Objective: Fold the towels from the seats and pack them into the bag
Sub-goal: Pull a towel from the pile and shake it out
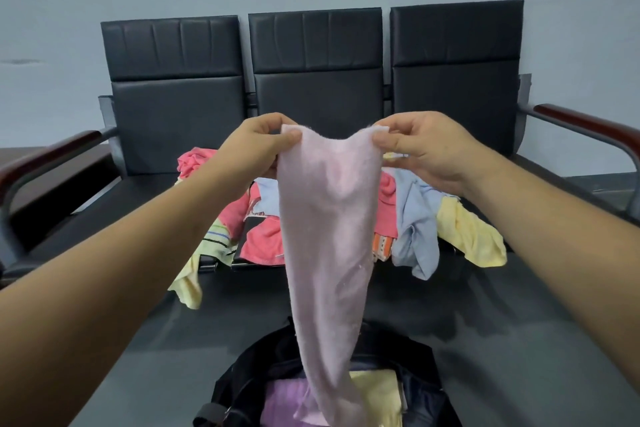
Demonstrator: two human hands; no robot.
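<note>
Between pinching left hand [258,146] and right hand [420,146]: pink towel [327,236] top corners clamped, tail hanging into bag [242,381] below.

Bare left grip [258,146], bare right grip [420,149], forearms [131,253] uncovered to frame edge

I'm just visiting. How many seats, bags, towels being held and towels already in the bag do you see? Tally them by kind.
Seats: 3
Bag: 1
Pink towel held up by the left hand and right hand: 1
Towels showing in the bag: 2, a purple towel and a yellow towel
Total: 7
The pile on the seats is too tangled to count.
</note>
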